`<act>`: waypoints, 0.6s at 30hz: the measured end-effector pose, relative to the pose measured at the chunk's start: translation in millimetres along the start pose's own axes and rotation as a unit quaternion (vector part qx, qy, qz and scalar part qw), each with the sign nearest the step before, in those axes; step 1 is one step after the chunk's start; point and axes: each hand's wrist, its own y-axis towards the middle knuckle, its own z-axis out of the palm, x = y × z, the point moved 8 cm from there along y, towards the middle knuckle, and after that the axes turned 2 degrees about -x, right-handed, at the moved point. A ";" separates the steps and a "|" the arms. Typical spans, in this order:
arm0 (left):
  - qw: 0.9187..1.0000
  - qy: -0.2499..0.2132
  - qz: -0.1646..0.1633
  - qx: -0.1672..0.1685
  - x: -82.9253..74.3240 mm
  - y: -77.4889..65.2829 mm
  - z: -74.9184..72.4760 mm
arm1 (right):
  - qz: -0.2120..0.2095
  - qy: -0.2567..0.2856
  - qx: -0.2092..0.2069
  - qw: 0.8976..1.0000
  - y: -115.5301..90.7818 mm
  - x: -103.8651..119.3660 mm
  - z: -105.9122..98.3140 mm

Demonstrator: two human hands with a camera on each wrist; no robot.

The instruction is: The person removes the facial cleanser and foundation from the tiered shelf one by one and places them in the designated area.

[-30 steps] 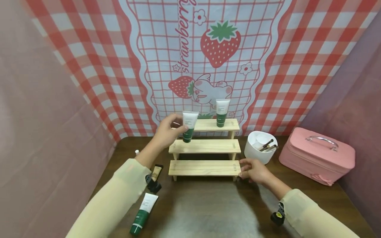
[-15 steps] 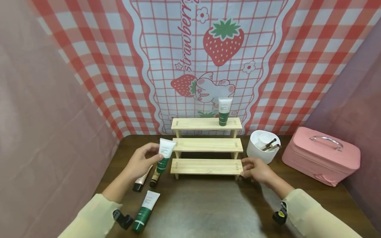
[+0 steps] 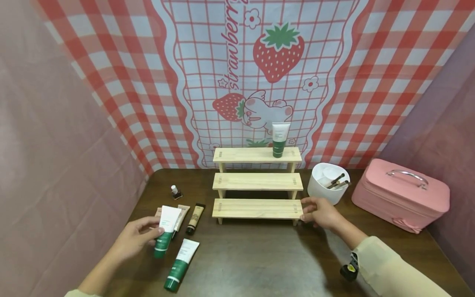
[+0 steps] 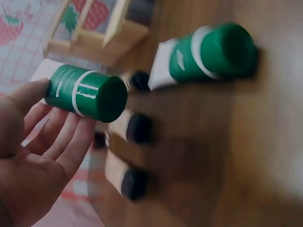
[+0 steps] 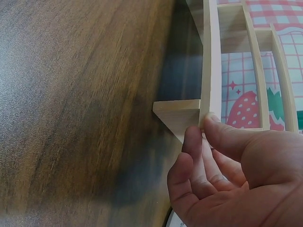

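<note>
My left hand pinches a white-and-green squeeze tube between thumb and fingers, its green cap downward, at the left of the table. Below it a like squeeze tube lies flat, white end away from me. At the right end of the three-step wooden display stand, my right hand grips the lowest step; in the right wrist view the thumb presses on the board's edge. A third white-and-green tube stands upright, cap down, on the top step. The two lower steps carry nothing.
Behind the held tube lie beige tubes with black caps, one tan and one pale. A small white-topped bottle stands farther back. Right of the stand are a white holder with brushes and a pink case.
My left hand has carried its tube from over the stand's middle step down and left, towards the loose tubes. The right hand keeps its grip on the lowest step.
</note>
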 end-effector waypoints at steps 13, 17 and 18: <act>0.986 -0.029 -0.095 0.136 63.1 -41.9 9.2 | 0.004 -0.006 0.001 1.000 0.4 0.4 -1.6; 0.983 -0.025 -0.119 0.140 72.9 -45.6 11.0 | 0.005 -0.008 0.002 1.000 0.3 1.1 -1.4; 0.982 -0.023 -0.124 0.141 74.9 -46.1 11.1 | 0.003 -0.009 0.002 1.000 0.3 1.6 -1.4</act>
